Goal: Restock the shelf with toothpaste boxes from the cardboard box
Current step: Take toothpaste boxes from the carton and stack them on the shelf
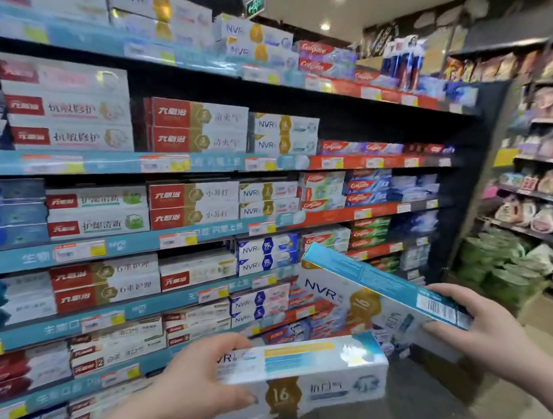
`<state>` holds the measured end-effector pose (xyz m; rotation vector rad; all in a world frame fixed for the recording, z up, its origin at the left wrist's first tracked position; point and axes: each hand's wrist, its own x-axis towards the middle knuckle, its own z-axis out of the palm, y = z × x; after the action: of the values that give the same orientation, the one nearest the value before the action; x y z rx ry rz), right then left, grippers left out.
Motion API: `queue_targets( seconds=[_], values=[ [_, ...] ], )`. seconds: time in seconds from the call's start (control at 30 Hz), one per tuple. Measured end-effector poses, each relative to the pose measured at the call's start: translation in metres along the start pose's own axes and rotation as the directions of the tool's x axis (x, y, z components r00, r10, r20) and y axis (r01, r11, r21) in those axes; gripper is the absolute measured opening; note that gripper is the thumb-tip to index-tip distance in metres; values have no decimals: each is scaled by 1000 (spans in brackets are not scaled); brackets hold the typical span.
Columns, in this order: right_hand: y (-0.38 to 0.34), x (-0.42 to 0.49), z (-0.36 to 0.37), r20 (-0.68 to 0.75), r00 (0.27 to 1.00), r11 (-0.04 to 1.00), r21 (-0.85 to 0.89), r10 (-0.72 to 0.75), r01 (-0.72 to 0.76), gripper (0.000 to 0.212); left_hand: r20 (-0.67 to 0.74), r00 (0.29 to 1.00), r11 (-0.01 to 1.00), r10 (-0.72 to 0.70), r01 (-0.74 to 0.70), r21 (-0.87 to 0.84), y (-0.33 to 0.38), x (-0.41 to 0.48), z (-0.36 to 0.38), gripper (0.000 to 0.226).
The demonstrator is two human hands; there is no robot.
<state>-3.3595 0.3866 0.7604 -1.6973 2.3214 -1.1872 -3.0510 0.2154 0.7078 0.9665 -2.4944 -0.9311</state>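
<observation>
Filling the left of the view, the shelf (167,235) carries rows of stacked toothpaste boxes. Before it, the right hand (477,320) reaches in from the lower right — fingers clamped on the near end of a tilted NVR box (363,289) whose far end points at the shelf. Lower, the left hand (198,380) grips a level NVR box (307,371) by its left end, thumb on top.
</observation>
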Motion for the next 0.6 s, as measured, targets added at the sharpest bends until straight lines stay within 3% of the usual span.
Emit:
queue_targets(
  seconds=[0.17,0.23,0.4,0.5,0.6],
  values=[
    [40,35,-28,26,1000,1000,-23,-16,16,66,20,1000,1000,-13,13,13,36,42,11,44],
    [53,54,-33,33,999,1000,-25,-11,12,50,23,999,1000,-23,22,19,46,63,10,44],
    [77,125,-41,6,999,997,-72,-38,38,47,-4,1000,1000,-3,3,25,53,136,2,49],
    [86,185,-41,-18,992,989,-88,-124,122,68,-26,1000,1000,17,-17,26,51,190,-9,48],
    [89,250,-40,-2,986,983,-83,-166,165,42,-88,995,999,38,-35,33,50,245,-25,40]
  ],
)
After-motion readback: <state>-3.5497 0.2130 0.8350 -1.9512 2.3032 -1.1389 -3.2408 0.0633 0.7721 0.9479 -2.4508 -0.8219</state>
